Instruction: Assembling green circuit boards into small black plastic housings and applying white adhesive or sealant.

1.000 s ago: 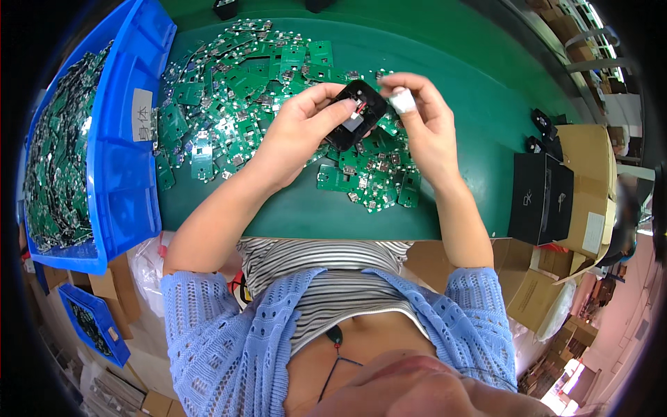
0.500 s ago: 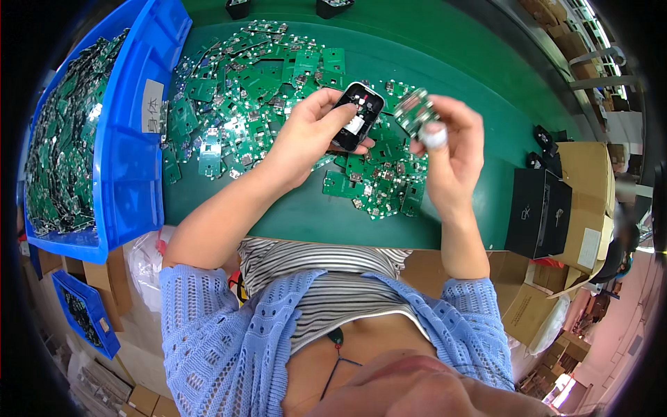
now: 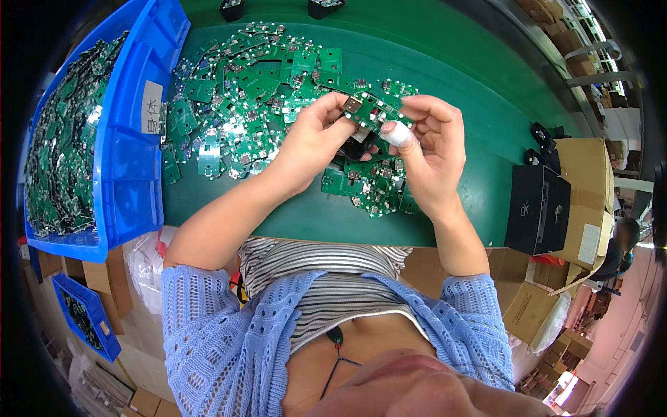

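Observation:
My left hand (image 3: 316,139) is closed on a small black device casing (image 3: 356,147), its thumb reaching over the inside. A green circuit board (image 3: 372,111) is pinched between the fingers and thumb of my right hand (image 3: 434,142); white wrapping covers the right thumb. The board lies over the casing, tilted and hiding most of it, its left end close to the left fingertips. Whether the board touches the casing I cannot tell. Beneath and beyond both hands, many loose circuit boards (image 3: 260,87) lie spread over the green table.
A large blue bin (image 3: 132,153) full of boards stands at the left, with a smaller blue bin (image 3: 108,337) below it. At the right edge are a black box (image 3: 538,212) and an open cardboard box (image 3: 587,198). Two small black parts (image 3: 326,7) sit at the far side.
My right hand has moved left, bringing the circuit board from beside the casing to over it. The casing, fully visible before, is now mostly covered. My left hand keeps its hold.

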{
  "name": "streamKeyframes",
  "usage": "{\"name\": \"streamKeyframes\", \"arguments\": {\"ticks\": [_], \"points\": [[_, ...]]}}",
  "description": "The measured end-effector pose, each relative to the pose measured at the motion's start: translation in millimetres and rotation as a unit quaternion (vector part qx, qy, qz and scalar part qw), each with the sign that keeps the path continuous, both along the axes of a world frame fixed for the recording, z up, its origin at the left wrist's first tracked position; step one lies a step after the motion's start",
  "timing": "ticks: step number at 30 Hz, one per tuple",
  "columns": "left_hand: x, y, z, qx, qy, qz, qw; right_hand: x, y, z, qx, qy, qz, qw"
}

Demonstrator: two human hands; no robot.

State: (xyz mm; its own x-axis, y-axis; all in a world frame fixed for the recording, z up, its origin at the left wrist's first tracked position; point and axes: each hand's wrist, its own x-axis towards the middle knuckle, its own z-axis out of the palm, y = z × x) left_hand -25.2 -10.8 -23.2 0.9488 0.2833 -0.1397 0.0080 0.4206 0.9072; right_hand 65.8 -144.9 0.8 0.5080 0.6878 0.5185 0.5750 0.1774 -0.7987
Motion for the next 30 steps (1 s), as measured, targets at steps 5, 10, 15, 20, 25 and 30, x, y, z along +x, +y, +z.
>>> {"name": "streamKeyframes", "arguments": {"ticks": [5, 10, 15, 20, 25, 30], "points": [[-2.0, -2.3, 8.4, -0.016, 0.002, -0.013, 1.000, 1.9, 1.7, -0.2, -0.023, 0.166, -0.043, 0.985], [-3.3, -8.0, 8.3, -0.012, -0.019, 0.031, 0.999, 1.5, 0.6, -1.1, -0.065, 0.260, -0.003, 0.963], [-2.6, -2.4, 4.1, -0.033, 0.017, 0.021, 0.999, 4.8, 3.2, -1.6, -0.087, 0.027, -0.084, 0.992], [-2.7, -7.7, 0.8, 0.069, 0.018, 0.003, 0.997, 8.8, 4.6, -3.8, -0.041, -0.131, -0.069, 0.988], [-4.7, -7.2, 19.0, 0.041, -0.039, 0.076, 0.996, 9.6, 5.5, -3.9, -0.039, -0.168, -0.090, 0.981], [-3.9, -9.5, 14.6, 0.155, -0.067, 0.123, 0.978, 12.7, 6.2, -3.0, -0.074, -0.259, -0.075, 0.960]]}}
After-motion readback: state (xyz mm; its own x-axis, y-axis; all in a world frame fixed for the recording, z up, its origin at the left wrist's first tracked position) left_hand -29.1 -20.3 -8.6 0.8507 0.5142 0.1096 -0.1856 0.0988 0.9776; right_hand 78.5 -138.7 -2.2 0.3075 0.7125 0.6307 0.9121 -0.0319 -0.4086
